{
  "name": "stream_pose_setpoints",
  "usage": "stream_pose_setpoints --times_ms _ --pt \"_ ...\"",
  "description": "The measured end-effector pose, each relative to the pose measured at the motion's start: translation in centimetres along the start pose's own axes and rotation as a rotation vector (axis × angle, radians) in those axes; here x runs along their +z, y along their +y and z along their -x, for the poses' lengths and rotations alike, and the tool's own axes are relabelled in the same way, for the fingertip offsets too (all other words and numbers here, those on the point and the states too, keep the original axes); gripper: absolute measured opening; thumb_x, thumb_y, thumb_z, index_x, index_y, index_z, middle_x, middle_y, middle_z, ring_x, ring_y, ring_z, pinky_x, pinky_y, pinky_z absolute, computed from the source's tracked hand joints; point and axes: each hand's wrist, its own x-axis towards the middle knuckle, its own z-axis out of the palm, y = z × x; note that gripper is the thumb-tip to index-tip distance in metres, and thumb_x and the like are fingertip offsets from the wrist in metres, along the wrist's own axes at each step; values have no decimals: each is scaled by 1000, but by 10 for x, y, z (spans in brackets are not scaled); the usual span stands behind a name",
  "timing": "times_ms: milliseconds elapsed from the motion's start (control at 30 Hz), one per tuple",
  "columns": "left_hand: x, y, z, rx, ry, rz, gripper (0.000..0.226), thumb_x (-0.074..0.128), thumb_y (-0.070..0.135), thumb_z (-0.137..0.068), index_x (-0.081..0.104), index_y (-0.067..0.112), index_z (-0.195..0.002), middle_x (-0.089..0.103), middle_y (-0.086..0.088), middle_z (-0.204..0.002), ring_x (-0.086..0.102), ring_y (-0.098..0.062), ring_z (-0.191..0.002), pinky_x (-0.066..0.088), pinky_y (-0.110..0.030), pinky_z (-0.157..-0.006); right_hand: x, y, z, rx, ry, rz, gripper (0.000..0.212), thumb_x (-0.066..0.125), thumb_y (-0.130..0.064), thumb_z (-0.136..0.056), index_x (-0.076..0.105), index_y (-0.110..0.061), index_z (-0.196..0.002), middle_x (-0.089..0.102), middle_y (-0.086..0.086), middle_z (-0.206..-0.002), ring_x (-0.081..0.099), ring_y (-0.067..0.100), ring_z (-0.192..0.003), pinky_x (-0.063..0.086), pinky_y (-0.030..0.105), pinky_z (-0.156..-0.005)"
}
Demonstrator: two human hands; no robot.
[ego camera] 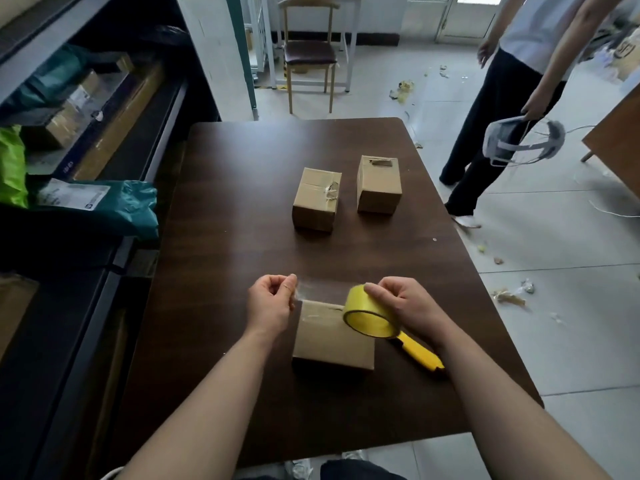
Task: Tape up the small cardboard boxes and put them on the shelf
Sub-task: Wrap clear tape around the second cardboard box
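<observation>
Here the dark wooden table [242,202] runs close along the shelf [104,133] on its left side, with only a thin gap between them. Its right edge and far edge face bare tiled floor. Between the near cardboard box [332,341] and the two farther ones lies a broad stretch of bare tabletop. The near box sits in the front half of the table, well in from every edge.

The left hand [272,301] has its fingers curled and pinches the free end of a clear tape strip [318,289]. The right hand [405,306] grips the yellow tape roll [369,317] just above the box's far right corner. The strip stretches between the two hands over the box's far edge.

A yellow utility knife [419,353] lies on the table just right of the box, its far end hidden behind the roll. The near box is plain brown, with glossy tape already along its far top.

The left far box [317,202] has torn tape and a ragged spot on its top. The right far box [379,188] stands taller, with a scuffed patch on top, apart from its neighbour.

A teal parcel bag [114,209] pokes out of the shelf toward the table's left edge. Beyond the right edge stands another person [502,116] holding a headset [523,140], and paper scraps [509,296] litter the floor.
</observation>
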Motion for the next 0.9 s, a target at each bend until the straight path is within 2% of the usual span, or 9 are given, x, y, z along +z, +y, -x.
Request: stream_pose_setpoints --times_ms 100,200,333,500,633,733,900 --pt "-7 -8 -9 -59 3 34 14 65 14 -91 61 7 -79 58 -5 -65 50 -14 -57 47 -28 -57 -22 19 4 40 40 -11 41 62 -43 -89 54 -18 -58 41 -8 -56 37 7 -53 31 29 -54" --pt "0 -21 -5 -109 -33 17 14 65 12 -90 61 5 -78 58 -6 -63 51 -14 -57 47 -26 -55 -28 34 7 69 47 37 41 65 -47 -86 60 -16 -60 45 -7 -55 40 7 -54 34 30 -55" --pt "6 -30 -4 -100 40 -46 16 65 12 -91 61 7 -76 58 -5 -63 50 -13 -55 46 -28 -56 -34 49 7 94 99 138 42 69 -46 -83 61 -13 -59 48 -7 -53 45 9 -54 37 29 -55" --pt "10 -37 -7 -99 48 -120 16 66 15 -90 62 5 -79 59 -5 -62 50 -12 -54 46 -26 -55 -38 62 4 135 130 217 34 71 -45 -83 65 -18 -63 58 -6 -61 53 9 -62 40 26 -56" --pt "13 -46 -11 -97 71 -215 18 68 18 -90 64 3 -81 62 -5 -65 52 -16 -56 45 -27 -54 -29 69 -4 188 128 336 35 66 -53 -83 65 -22 -67 64 -5 -72 60 14 -75 45 29 -63" --pt "13 -51 -14 -96 80 -300 19 68 22 -89 65 5 -82 64 -6 -71 53 -15 -58 44 -27 -56 -24 72 -9 208 120 450 36 60 -59 -84 67 -25 -76 64 -7 -81 59 15 -82 45 29 -68" --pt "12 -55 -18 -116 73 -324 19 66 22 -91 64 4 -85 64 -7 -73 53 -15 -59 45 -27 -55 -17 77 -16 227 93 499 39 55 -62 -85 67 -25 -84 63 -8 -86 58 14 -85 47 30 -71"
